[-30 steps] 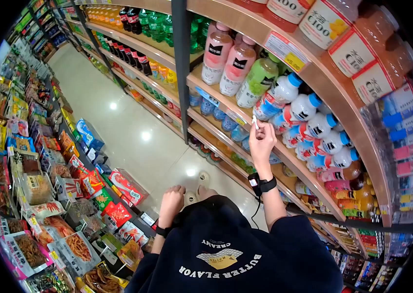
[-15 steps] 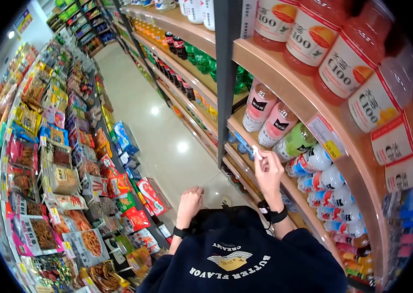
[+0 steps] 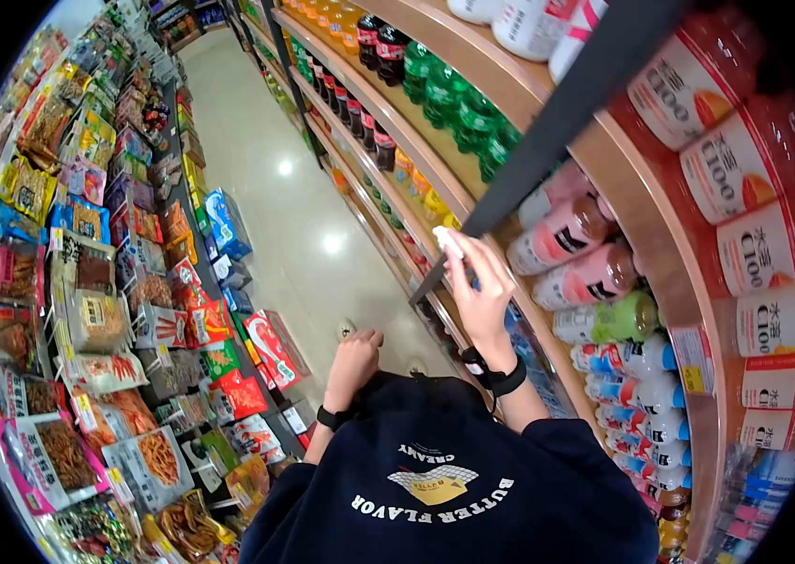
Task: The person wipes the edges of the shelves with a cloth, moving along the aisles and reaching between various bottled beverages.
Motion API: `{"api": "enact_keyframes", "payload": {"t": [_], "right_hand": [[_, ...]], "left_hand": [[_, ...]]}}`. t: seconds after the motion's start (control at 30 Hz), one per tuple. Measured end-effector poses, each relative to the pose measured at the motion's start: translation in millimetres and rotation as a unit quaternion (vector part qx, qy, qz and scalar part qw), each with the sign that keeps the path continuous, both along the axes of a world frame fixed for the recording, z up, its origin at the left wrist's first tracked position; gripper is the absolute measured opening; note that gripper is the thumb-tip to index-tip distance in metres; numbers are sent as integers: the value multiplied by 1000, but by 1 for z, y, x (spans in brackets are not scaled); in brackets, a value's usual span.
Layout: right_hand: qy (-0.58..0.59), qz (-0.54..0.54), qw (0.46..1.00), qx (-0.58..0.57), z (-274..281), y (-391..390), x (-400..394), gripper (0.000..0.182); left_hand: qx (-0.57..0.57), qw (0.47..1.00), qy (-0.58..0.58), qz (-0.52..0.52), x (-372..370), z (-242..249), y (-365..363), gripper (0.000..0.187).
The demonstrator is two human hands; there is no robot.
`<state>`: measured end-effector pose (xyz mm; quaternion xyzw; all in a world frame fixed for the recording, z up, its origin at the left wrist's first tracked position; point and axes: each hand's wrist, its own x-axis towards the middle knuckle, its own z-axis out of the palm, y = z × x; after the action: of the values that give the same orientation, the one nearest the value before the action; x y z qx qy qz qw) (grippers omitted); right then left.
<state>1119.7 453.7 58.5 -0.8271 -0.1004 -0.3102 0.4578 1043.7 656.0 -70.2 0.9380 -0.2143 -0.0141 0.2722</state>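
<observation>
My right hand (image 3: 482, 296) is raised beside the drinks shelf, thumb and fingers pinched on a small white crumpled piece (image 3: 449, 242) that looks like tissue or cloth. It overlaps the dark shelf post (image 3: 548, 122) in this view. Pink-labelled bottles (image 3: 567, 235) and a green-labelled bottle (image 3: 609, 320) stand just right of that hand. Low in front of my body, over the aisle, my left hand (image 3: 356, 359) is closed with its fingers curled, and nothing shows in it. Dark bands circle both wrists.
Packaged snacks (image 3: 97, 320) fill the racks along the left, with red boxes (image 3: 271, 348) low at the aisle edge. Tiled floor (image 3: 275, 216) runs ahead between the rows. Green bottles (image 3: 454, 99), cola bottles (image 3: 379, 47) and C100 bottles (image 3: 731, 169) line the right shelves.
My right hand has moved left and up along the shelf with the white piece, from the pink bottles to the post. My view has shifted forward along the aisle; the left hand stays curled.
</observation>
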Motion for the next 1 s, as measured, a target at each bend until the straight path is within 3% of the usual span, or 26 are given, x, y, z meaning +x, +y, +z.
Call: {"api": "enact_keyframes", "payload": {"t": [0.03, 0.13, 0.23, 0.43, 0.63, 0.8, 1.0], "right_hand": [[26, 2, 997, 68, 10, 11, 10, 25], [17, -50, 996, 69, 12, 28, 50, 24], [-3, -109, 994, -10, 10, 41, 89, 21], [40, -236, 970, -53, -17, 39, 129, 9], [48, -276, 948, -150, -12, 50, 154, 12], [51, -303, 938, -160, -14, 67, 183, 11], [40, -252, 954, -159, -18, 88, 242, 10]], "left_hand": [[-7, 1000, -6, -4, 10, 0, 7, 9], [-4, 1000, -12, 2, 39, -1, 30, 8], [-22, 1000, -10, 16, 70, -1, 59, 8], [-30, 998, -51, 9, 125, 6, 119, 7], [-32, 999, -8, 43, 138, -6, 165, 9], [-30, 997, 9, 73, 147, -22, 183, 10], [-14, 997, 4, 77, 189, -12, 184, 11]]}}
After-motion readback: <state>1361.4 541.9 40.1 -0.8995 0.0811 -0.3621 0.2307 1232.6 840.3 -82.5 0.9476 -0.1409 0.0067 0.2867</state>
